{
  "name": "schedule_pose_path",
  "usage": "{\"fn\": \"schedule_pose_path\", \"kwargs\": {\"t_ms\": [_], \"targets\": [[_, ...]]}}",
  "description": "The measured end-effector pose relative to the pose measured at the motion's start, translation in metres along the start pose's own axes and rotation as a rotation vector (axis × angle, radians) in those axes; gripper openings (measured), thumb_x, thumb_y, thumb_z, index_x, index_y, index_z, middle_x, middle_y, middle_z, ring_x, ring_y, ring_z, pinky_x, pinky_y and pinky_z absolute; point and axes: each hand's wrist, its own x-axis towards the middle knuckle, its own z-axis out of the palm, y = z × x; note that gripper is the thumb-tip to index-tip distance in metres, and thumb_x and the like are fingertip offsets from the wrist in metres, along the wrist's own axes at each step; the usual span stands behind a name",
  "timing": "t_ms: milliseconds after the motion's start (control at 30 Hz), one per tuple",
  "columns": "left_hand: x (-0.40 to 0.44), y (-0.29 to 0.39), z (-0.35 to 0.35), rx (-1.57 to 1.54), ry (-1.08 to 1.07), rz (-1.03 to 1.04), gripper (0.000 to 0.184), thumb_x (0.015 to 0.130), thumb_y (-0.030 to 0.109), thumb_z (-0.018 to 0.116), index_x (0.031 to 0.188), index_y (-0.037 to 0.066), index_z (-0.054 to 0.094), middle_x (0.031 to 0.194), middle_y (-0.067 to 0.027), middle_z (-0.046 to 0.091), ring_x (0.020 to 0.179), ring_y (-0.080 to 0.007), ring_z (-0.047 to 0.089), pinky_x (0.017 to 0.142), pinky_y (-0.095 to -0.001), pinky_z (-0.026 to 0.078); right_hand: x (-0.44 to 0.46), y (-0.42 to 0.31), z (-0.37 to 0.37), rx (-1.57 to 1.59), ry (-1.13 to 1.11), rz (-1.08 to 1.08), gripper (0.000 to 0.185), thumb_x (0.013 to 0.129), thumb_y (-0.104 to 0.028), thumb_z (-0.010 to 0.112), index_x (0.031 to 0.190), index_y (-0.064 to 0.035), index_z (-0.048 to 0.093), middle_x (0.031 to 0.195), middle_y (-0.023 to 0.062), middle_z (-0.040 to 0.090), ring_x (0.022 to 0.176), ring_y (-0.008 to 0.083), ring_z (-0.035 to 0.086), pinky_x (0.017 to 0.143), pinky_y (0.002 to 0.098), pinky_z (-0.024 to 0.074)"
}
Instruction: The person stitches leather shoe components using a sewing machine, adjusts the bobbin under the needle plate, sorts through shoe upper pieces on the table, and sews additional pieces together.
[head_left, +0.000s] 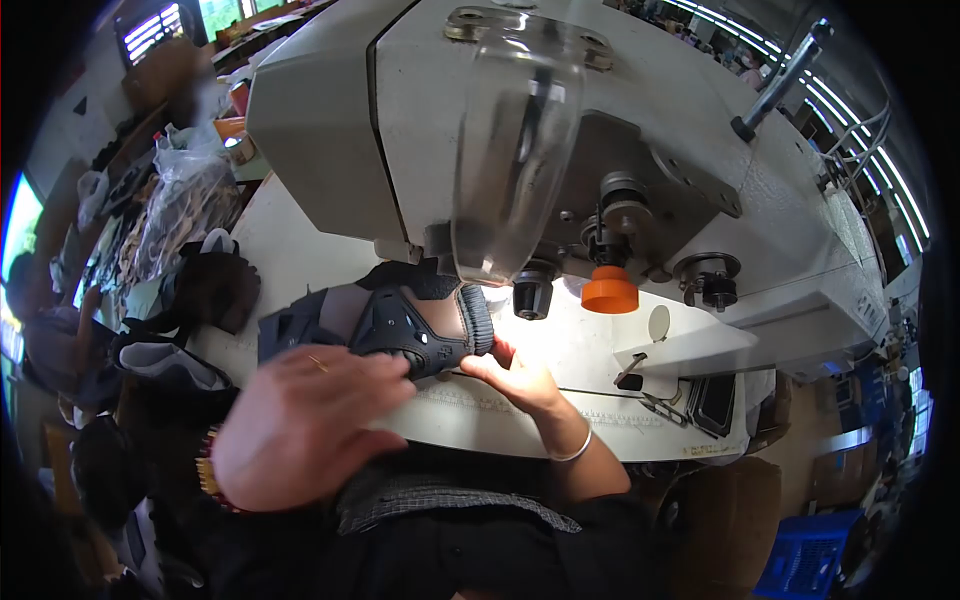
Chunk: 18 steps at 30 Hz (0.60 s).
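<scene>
A dark grey and brown shoe upper (405,325) with black overlays and a ribbed edge lies on the white sewing machine table (545,420). It sits partly below the machine head (420,130). My right hand (520,378) grips the ribbed right end, thumb in front and fingers partly hidden behind it. In front of the upper's left part is my left hand (315,425), smeared by motion. Its fingers reach out toward the right and its thumb stands apart. Whether the left fingertips touch the upper, I cannot tell.
An orange knob (610,290) hangs under the machine arm. A black tray (711,404) lies at the table's right end, near small tools (663,408). More dark shoe uppers (170,360) are heaped at left, below a plastic bag (185,200). A blue crate (808,555) stands on the floor.
</scene>
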Motion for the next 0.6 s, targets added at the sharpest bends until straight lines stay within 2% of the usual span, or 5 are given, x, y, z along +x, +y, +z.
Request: {"fn": "schedule_pose_path", "kwargs": {"t_ms": [167, 233, 300, 400, 600], "targets": [[0.04, -0.079, 0.0, 0.062, 0.054, -0.261, 0.04, 0.087, 0.031, 0.069, 0.105, -0.004, 0.065, 0.096, -0.0226, 0.068, 0.095, -0.0404, 0.064, 0.082, -0.0401, 0.05, -0.003, -0.009, -0.017, 0.024, 0.007, 0.164, 0.044, 0.085, -0.011, 0.076, 0.123, 0.0005, 0.057, 0.107, 0.0053, 0.067, 0.097, 0.0121, 0.062, 0.087, 0.026, 0.051], [0.053, -0.127, 0.044, 0.132, -0.007, -0.263, 0.046, 0.09, 0.036, 0.068, 0.106, -0.007, 0.064, 0.093, -0.024, 0.067, 0.09, -0.0363, 0.065, 0.082, -0.0388, 0.05, -0.002, -0.02, -0.02, 0.089, 0.021, 0.162, 0.045, 0.085, -0.012, 0.076, 0.123, 0.0007, 0.057, 0.105, 0.005, 0.067, 0.095, 0.0125, 0.063, 0.087, 0.0274, 0.0528], [0.079, -0.108, 0.052, -0.257, -0.328, -0.511, 0.046, 0.091, 0.034, 0.069, 0.108, -0.008, 0.064, 0.094, -0.0176, 0.07, 0.087, -0.023, 0.066, 0.081, -0.0331, 0.051, 0.001, -0.029, -0.031, 0.034, -0.053, 0.166, 0.045, 0.085, -0.013, 0.077, 0.123, 0.0013, 0.058, 0.104, 0.0047, 0.067, 0.093, 0.012, 0.064, 0.086, 0.0278, 0.054], [0.072, -0.113, 0.092, -1.261, -0.151, -0.518, 0.041, 0.089, 0.029, 0.071, 0.111, -0.005, 0.064, 0.099, -0.0075, 0.069, 0.089, -0.012, 0.062, 0.08, -0.0281, 0.05, 0.003, -0.042, -0.039, -0.086, -0.095, 0.141, 0.046, 0.085, -0.012, 0.076, 0.125, 0.0005, 0.057, 0.103, 0.0044, 0.067, 0.091, 0.0111, 0.063, 0.083, 0.0274, 0.0549], [0.069, -0.1, 0.098, -0.973, 0.102, -0.472, 0.037, 0.089, 0.017, 0.069, 0.121, 0.0, 0.061, 0.107, -0.0033, 0.067, 0.095, -0.0102, 0.061, 0.085, -0.0273, 0.05, 0.011, -0.066, -0.044, -0.149, -0.072, 0.166, 0.052, 0.078, -0.001, 0.077, 0.124, -0.0001, 0.053, 0.11, 0.0058, 0.064, 0.097, 0.0133, 0.061, 0.087, 0.0301, 0.0532]]}}
